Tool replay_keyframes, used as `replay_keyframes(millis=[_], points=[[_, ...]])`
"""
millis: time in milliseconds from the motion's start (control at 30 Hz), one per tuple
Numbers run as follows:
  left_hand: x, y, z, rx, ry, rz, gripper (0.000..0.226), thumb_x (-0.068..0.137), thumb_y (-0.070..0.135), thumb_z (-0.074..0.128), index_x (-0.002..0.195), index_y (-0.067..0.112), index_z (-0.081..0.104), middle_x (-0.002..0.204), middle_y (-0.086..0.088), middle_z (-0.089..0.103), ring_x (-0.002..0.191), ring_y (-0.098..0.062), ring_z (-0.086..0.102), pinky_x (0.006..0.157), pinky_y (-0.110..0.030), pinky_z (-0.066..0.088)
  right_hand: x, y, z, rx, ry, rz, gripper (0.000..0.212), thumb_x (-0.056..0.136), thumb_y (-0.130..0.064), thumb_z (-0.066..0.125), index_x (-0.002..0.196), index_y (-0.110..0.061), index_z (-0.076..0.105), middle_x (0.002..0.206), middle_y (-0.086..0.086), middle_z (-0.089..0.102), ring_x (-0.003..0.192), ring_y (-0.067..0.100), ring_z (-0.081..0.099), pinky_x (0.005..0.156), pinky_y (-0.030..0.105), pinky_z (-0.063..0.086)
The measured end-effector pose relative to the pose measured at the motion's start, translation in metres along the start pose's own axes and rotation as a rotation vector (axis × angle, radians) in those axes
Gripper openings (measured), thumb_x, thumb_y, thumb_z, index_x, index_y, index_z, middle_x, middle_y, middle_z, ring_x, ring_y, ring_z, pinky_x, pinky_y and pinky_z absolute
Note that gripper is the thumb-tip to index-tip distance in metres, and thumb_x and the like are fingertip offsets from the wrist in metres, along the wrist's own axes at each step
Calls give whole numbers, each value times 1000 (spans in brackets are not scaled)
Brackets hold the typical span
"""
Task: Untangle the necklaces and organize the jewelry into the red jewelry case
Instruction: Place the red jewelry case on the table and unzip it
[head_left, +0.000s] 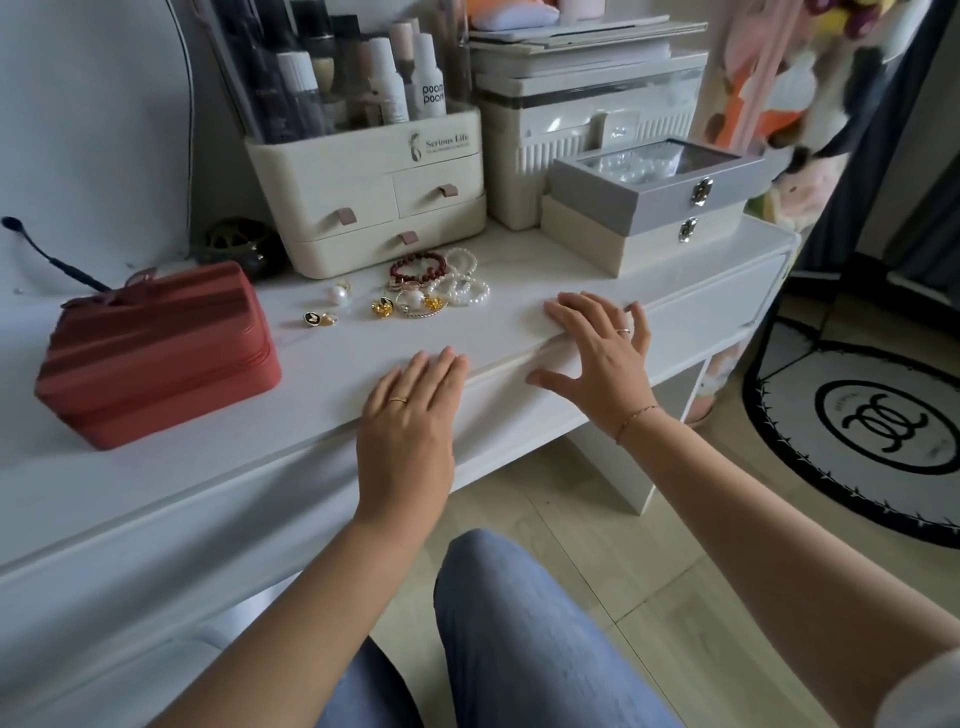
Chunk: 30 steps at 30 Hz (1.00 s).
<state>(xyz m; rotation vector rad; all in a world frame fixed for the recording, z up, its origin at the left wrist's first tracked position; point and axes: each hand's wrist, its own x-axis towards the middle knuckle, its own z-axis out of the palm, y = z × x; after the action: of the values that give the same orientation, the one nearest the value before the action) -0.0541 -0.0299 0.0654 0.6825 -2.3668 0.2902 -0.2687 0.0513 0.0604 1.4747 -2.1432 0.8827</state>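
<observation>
Jewelry case (156, 353) red, ribbed, closed, pearl and bead jewelry (415, 298) nearby, left grip (410, 415), right grip (602, 353) spread flat.

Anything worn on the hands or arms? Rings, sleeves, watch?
The left hand wears one thin gold ring. The right hand wears a slim band and a fine chain bracelet at the wrist. Forearms bare; a pale sleeve edge shows at the right upper arm. No watch, no gloves.
</observation>
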Motion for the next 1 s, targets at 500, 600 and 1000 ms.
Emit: replay_keyframes(millis=[500,600,1000], points=[[-15,-90,-95,-340,230,-336,64,88,44,54,139,5,47,145,-10,46,140,-24,35,116,-40,27,36,-138,-18,473,-368,-156,95,71,-69,54,147,-20,24,153,-4,22,140,9,20,113,26,19],[-27,-137,-116,-377,344,-567,61,87,42,58,137,10,49,144,-7,44,138,-19,35,114,-34,28,50,-182,4,563,-428,-177,90,75,-60,58,148,-21,22,154,-2,19,140,11,23,113,27,25],[-26,-200,-110,-1068,157,-1057,57,80,40,57,136,31,52,133,11,57,120,-4,54,108,-33,39,70,-266,56,852,-382,55,65,78,-46,69,134,-26,44,132,-9,42,109,-11,38,86,-6,27]])
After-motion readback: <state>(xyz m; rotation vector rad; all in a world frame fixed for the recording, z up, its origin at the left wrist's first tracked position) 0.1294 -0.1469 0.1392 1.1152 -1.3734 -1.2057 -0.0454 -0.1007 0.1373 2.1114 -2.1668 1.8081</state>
